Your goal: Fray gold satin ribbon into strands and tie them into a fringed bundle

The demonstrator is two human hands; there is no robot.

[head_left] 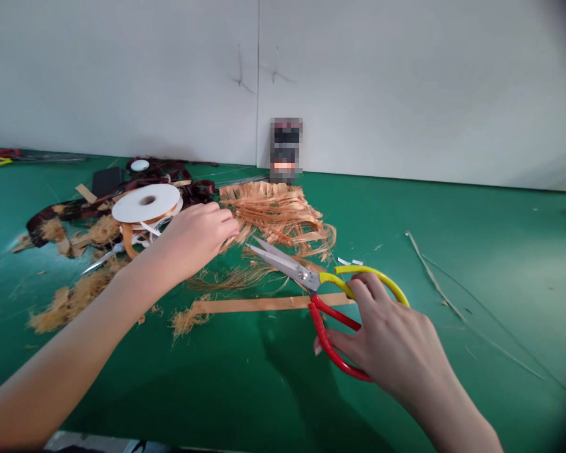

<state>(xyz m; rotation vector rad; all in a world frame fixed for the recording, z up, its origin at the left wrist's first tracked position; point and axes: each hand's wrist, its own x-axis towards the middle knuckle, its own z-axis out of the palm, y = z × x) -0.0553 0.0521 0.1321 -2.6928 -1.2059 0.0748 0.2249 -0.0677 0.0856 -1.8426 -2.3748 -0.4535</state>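
My right hand (pixel 391 333) grips scissors (pixel 304 274) with one yellow and one red handle. The blades are parted a little and point left, toward my left hand (pixel 200 233). That hand is closed, its fingertips at the left edge of a pile of frayed tan ribbon pieces (pixel 273 207); what it pinches, if anything, is hidden. Below the blades lies a flat tan ribbon strip (pixel 259 305) with a frayed left end, its right end reaching toward my right hand. Loose tan threads (pixel 236 277) are scattered between the pile and the strip.
Left of my hand sits a white ribbon spool (pixel 146 204), among dark brown ribbon (pixel 165 173) and tan fluff (pixel 78 299). Another pair of scissors (pixel 2 158) lies far left. A pixelated object (pixel 286 151) leans on the white wall (pixel 405 82). A pale string (pixel 434 277) crosses the green tabletop (pixel 490 251).
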